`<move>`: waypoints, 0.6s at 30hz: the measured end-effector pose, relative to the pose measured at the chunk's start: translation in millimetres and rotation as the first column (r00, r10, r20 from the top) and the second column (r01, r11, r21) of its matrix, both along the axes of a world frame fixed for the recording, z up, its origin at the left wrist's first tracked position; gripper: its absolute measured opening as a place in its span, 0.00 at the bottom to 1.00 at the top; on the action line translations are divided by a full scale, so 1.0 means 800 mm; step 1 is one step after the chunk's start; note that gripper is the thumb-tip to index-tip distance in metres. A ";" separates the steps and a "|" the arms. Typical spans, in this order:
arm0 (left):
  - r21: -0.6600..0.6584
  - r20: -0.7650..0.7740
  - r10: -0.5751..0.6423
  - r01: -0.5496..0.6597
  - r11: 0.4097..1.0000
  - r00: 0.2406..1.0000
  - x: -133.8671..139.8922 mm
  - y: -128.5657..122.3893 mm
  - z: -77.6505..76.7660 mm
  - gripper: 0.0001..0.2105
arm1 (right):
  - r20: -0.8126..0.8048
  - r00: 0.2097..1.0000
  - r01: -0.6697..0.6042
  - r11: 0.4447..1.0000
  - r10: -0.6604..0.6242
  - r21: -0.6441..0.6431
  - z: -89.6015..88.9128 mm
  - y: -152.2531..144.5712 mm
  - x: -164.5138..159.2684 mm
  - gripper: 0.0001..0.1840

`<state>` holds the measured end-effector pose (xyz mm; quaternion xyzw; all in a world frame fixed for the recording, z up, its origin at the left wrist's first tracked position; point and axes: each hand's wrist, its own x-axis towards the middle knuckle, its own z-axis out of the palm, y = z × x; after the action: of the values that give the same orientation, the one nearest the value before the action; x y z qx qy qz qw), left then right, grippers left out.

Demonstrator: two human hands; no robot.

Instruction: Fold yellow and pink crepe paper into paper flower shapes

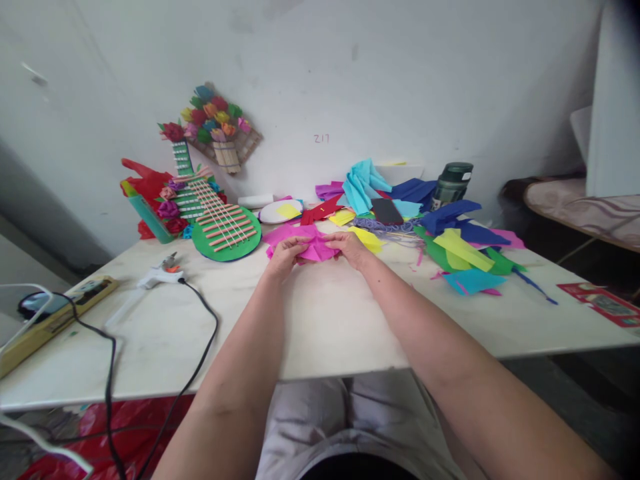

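Note:
A bright pink sheet of crepe paper (316, 248) is stretched between my two hands just above the table's far middle. My left hand (289, 255) pinches its left side, thumb and fingers together. On the opposite side my right hand (349, 247) grips the paper the same way. More pink paper lies behind and to the left of the held piece. A yellow paper piece (367, 240) rests right behind my right hand. Left of my hands stands a green guitar-shaped craft (203, 249) with pink strips and paper flowers.
A glue gun (163, 275) with a black cord lies at left, near a power strip (95, 293). Coloured paper scraps (463, 250) spread over the right side. A phone (387, 212), purple yarn (385, 227) and a dark bottle (451, 185) are at the back. A green glue bottle (150, 213) leans at left.

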<state>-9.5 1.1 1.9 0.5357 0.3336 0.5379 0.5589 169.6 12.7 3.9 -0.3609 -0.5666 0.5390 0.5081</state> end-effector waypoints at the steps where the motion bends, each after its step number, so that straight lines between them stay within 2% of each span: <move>1: 0.001 -0.002 -0.004 0.004 1.000 1.000 0.000 -0.001 0.001 0.14 | -0.001 1.000 0.001 1.000 -0.001 0.006 -0.001 0.001 0.000 0.13; 12: -0.021 0.023 0.013 -0.013 1.000 1.000 0.002 -0.003 0.003 0.11 | -0.054 0.997 -0.041 0.996 0.046 0.083 0.001 -0.004 0.002 0.12; 18: 0.004 -0.006 0.022 -0.022 1.000 1.000 0.003 -0.003 0.004 0.13 | 0.034 0.999 -0.003 0.998 0.001 0.069 -0.003 -0.001 -0.001 0.17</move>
<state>-7.0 -1.5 5.1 0.5347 0.3401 0.5431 0.5509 168.4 12.3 1.5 -0.3517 -0.5939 0.5133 0.5099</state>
